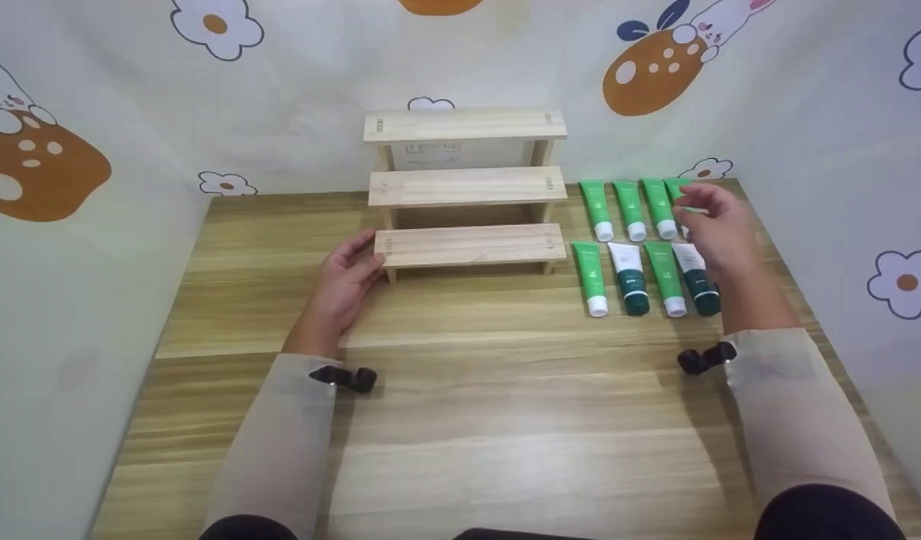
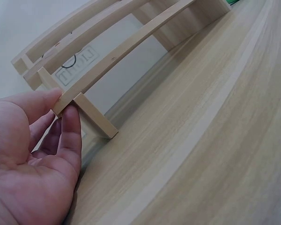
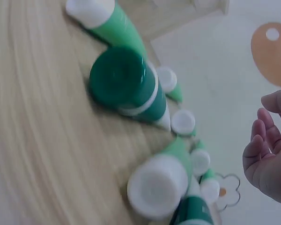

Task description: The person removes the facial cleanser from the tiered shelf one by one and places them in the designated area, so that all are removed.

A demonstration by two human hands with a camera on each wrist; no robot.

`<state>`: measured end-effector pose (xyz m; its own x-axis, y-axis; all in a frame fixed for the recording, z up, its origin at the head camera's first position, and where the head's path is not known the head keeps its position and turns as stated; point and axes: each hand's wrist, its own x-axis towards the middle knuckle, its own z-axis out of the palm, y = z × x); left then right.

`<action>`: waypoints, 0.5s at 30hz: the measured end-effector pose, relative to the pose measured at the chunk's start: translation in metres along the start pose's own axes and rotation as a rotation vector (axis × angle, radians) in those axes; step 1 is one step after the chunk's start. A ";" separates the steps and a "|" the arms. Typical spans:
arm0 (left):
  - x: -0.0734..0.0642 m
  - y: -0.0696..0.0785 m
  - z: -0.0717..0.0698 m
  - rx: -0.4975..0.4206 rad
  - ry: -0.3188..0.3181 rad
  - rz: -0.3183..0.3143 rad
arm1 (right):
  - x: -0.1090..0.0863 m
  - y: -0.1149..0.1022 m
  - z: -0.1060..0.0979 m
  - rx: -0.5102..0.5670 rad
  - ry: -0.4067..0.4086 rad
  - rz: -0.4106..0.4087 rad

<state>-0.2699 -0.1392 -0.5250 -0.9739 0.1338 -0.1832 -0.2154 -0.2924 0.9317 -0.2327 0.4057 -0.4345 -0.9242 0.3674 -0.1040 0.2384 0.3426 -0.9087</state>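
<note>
Eight tubes lie in two rows on the tabletop (image 1: 460, 420), right of the stepped wooden rack (image 1: 466, 187), their long axes running away from the person with caps toward them. The right hand (image 1: 719, 225) hovers over the far-right end of the rows, fingers loosely curled and holding nothing; directly beneath its fingers lies the far-right green tube (image 1: 678, 189). The left hand (image 1: 348, 279), well apart from the tubes, rests relaxed fingers against the rack's lowest step's left corner.
</note>
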 end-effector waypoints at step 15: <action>0.000 -0.001 0.000 0.002 0.001 0.013 | -0.012 -0.045 0.062 0.265 -0.122 -0.141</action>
<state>-0.2692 -0.1386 -0.5261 -0.9767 0.1292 -0.1713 -0.2026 -0.2926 0.9345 -0.2512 0.3320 -0.4176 -0.9755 0.2201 -0.0026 0.0341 0.1398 -0.9896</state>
